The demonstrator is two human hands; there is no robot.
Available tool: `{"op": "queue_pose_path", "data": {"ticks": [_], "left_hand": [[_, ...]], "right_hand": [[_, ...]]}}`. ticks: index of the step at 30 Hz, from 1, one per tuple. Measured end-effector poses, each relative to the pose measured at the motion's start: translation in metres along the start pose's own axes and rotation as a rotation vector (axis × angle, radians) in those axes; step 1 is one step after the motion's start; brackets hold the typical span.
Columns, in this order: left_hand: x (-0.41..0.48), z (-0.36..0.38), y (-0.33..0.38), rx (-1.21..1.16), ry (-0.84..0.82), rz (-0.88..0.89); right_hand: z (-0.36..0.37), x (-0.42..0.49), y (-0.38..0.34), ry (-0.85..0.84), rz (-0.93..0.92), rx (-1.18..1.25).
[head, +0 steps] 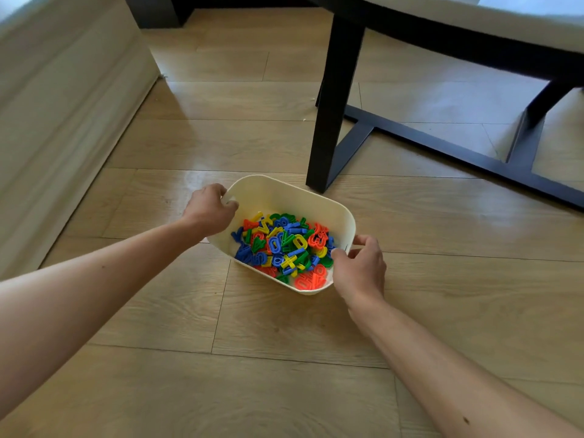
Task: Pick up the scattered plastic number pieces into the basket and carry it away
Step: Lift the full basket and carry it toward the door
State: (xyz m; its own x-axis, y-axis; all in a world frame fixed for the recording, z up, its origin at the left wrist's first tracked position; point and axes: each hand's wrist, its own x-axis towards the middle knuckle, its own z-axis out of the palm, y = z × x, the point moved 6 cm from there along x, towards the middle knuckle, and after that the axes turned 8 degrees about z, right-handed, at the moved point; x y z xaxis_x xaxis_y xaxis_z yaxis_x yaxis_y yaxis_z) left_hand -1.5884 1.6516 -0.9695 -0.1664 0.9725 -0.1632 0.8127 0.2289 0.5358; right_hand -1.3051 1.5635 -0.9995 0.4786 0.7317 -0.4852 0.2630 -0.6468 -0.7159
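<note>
A cream plastic basket (pixel 284 192) sits on the wooden floor, tilted a little toward me. Inside lies a heap of red, blue, green and yellow plastic number pieces (pixel 284 246). My left hand (pixel 210 207) grips the handle at the basket's left end, fingers curled over the rim. At the right end, my right hand (pixel 360 268) holds the other handle, thumb inside and fingers outside. No loose pieces show on the floor around the basket.
A black table leg (pixel 335 99) stands just behind the basket's right end, with its black base frame (pixel 442 147) running to the right. A beige sofa side (pixel 63 105) fills the left. Open wooden floor (pixel 252 358) lies in front.
</note>
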Motion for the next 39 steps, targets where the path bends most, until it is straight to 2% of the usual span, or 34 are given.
{"op": "queue_pose_path", "data": {"ticks": [5, 10, 16, 19, 27, 33, 39], "left_hand": [[-0.012, 0.003, 0.001, -0.149, -0.044, -0.073], [-0.038, 0.001, 0.018, -0.213, -0.006, -0.120], [-0.121, -0.039, 0.052, -0.079, 0.007, -0.174], [-0.175, -0.077, 0.075, -0.028, -0.005, -0.220], [-0.308, -0.257, 0.162, -0.122, 0.069, -0.346], [-0.406, -0.399, 0.260, -0.161, 0.219, -0.354], [-0.509, -0.499, 0.331, -0.258, 0.352, -0.425]], "right_hand": [[-0.017, 0.012, -0.013, -0.044, -0.084, -0.052], [-0.041, 0.013, -0.026, -0.055, -0.189, -0.089], [-0.089, -0.048, -0.043, -0.046, -0.278, -0.195], [-0.121, -0.096, -0.057, -0.079, -0.245, -0.239], [-0.229, -0.250, -0.170, -0.201, -0.240, -0.271], [-0.334, -0.356, -0.287, -0.263, -0.355, -0.320], [-0.416, -0.453, -0.365, -0.351, -0.510, -0.368]]}}
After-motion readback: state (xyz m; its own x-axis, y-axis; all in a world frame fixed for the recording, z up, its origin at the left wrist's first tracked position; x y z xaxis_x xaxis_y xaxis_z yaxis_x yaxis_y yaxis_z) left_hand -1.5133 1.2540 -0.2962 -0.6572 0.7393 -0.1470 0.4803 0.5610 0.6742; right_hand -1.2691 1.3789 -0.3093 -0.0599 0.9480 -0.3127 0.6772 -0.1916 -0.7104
